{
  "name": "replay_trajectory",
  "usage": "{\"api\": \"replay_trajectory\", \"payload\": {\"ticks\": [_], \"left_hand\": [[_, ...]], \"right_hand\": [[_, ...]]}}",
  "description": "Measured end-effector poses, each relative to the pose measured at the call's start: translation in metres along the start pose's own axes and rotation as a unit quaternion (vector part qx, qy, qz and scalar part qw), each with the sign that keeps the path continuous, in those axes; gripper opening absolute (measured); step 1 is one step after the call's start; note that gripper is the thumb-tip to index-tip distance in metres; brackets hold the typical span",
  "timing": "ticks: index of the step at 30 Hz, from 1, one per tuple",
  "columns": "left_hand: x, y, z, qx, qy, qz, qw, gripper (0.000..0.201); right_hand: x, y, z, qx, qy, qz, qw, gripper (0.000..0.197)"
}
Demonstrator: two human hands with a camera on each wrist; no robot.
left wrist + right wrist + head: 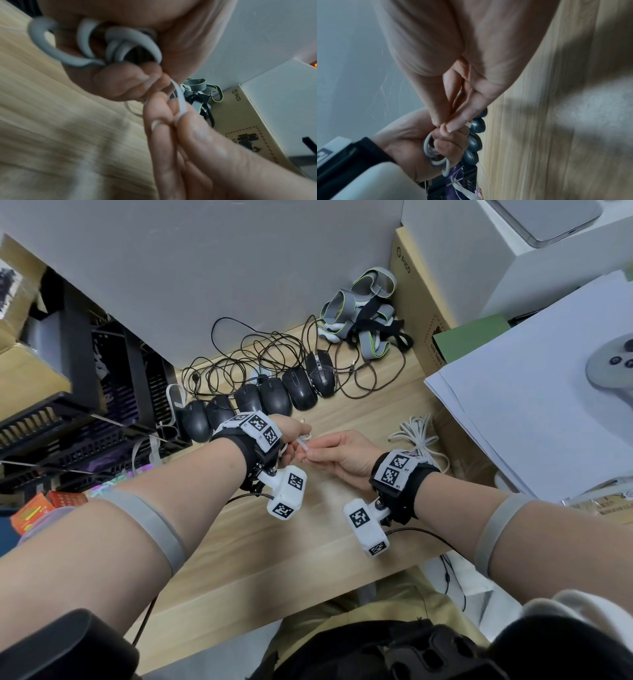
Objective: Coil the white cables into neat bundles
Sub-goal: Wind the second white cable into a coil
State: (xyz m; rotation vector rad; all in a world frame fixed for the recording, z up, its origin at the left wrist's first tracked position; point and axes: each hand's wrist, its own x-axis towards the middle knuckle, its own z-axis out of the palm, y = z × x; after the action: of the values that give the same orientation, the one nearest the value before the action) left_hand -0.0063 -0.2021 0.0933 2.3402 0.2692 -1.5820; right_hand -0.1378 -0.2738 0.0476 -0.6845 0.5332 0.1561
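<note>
My left hand [295, 438] grips a small coil of white cable [118, 46] in its curled fingers, a little above the wooden table [308, 535]. A flat white tie strip [180, 100] sticks out from that coil, and my right hand [311, 455] pinches its free end between thumb and fingertips. In the right wrist view the coil [430, 152] bulges out of the left fist [412, 146], just below the right hand's pinch [444, 124]. A second white cable [419, 436] lies loosely bunched on the table beyond my right wrist.
Several black mice [274, 397] sit in a row behind my hands, their dark cords [246, 354] tangled toward the wall. Grey straps [366, 313] lean against a cardboard box [421, 313]. Paper sheets [531, 392] and a grey controller [613, 364] lie right. Black trays [85, 405] stand left.
</note>
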Motion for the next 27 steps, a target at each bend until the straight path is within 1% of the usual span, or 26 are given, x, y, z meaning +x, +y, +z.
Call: {"api": "replay_trajectory", "payload": {"ticks": [3,7,11,15,17,19,22,24,25,27], "left_hand": [[-0.001,-0.003,0.003,-0.004,0.032,0.029,0.999,0.035],[-0.004,-0.004,0.004,-0.009,0.044,0.046,0.998,0.036],[-0.005,-0.006,0.004,-0.018,0.058,0.058,0.996,0.034],[-0.004,-0.006,0.005,-0.022,0.070,0.066,0.995,0.036],[-0.003,-0.007,0.005,-0.025,0.057,0.065,0.996,0.036],[0.000,-0.006,0.003,-0.028,0.029,0.055,0.998,0.040],[0.002,-0.004,-0.001,-0.037,-0.046,0.015,0.998,0.057],[0.000,-0.002,-0.004,-0.050,-0.090,-0.004,0.995,0.064],[-0.001,-0.002,-0.005,-0.057,-0.099,-0.009,0.993,0.065],[0.000,-0.001,-0.005,-0.070,-0.087,-0.008,0.994,0.062]], "right_hand": [[0.000,0.000,0.000,-0.005,0.012,0.012,1.000,0.019],[-0.001,0.001,0.000,-0.017,0.026,0.015,0.999,0.019],[-0.003,0.002,0.002,-0.048,0.044,0.007,0.998,0.013],[-0.003,0.003,0.002,-0.052,0.046,-0.006,0.998,0.018],[-0.004,0.002,0.003,-0.041,0.040,-0.007,0.998,0.019],[-0.006,0.001,0.003,-0.031,0.021,-0.006,0.999,0.018],[-0.007,0.000,0.000,-0.010,-0.002,0.000,1.000,0.014],[-0.006,0.001,-0.002,-0.013,0.000,0.001,1.000,0.012],[-0.005,0.002,-0.002,-0.015,0.004,0.001,1.000,0.013],[-0.005,0.004,-0.002,-0.008,0.015,0.001,1.000,0.014]]}}
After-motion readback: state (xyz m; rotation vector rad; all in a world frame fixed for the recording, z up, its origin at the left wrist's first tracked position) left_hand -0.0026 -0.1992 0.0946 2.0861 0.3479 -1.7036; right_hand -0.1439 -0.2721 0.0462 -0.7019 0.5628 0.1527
